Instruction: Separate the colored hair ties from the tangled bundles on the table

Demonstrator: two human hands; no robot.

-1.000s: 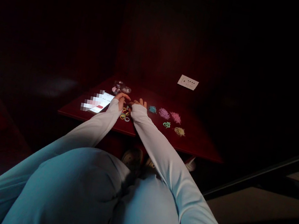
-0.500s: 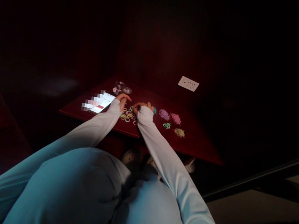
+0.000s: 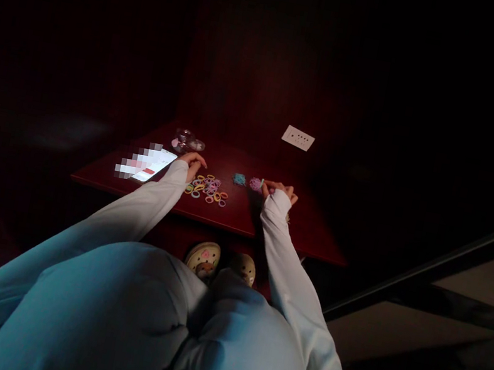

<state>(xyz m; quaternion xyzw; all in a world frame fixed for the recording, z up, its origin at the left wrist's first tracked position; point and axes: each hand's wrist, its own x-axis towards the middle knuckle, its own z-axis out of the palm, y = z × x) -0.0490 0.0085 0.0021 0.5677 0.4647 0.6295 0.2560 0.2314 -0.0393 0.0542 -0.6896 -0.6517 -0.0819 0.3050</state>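
Note:
Small elastic bands (image 3: pixel 211 188) in mixed colours lie in a loose heap near the front of the dark red table. Beside its left edge rests my left hand (image 3: pixel 191 161), fingers loosely stretched and apart, with nothing seen in them. My right hand (image 3: pixel 280 192) is over the sorted piles at the right, its fingertips pinched on what looks like a pale green elastic band (image 3: pixel 262 183). Just under those fingertips is a purple pile of bands (image 3: pixel 255 184). A blue pile of bands (image 3: pixel 239 179) lies to its left. My right hand mostly covers the pink, green and yellow piles.
A lit phone (image 3: pixel 151 165) lies at the table's left. Behind my left hand stands a clear plastic container (image 3: pixel 183 139). A white socket plate (image 3: pixel 298 138) is on the back wall. The table's front edge (image 3: pixel 220 226) runs above my shoes (image 3: pixel 204 257).
My right hand has moved right, from the mixed heap to the sorted piles, uncovering the heap and the blue pile. My left hand stays beside the heap. The view has shifted slightly.

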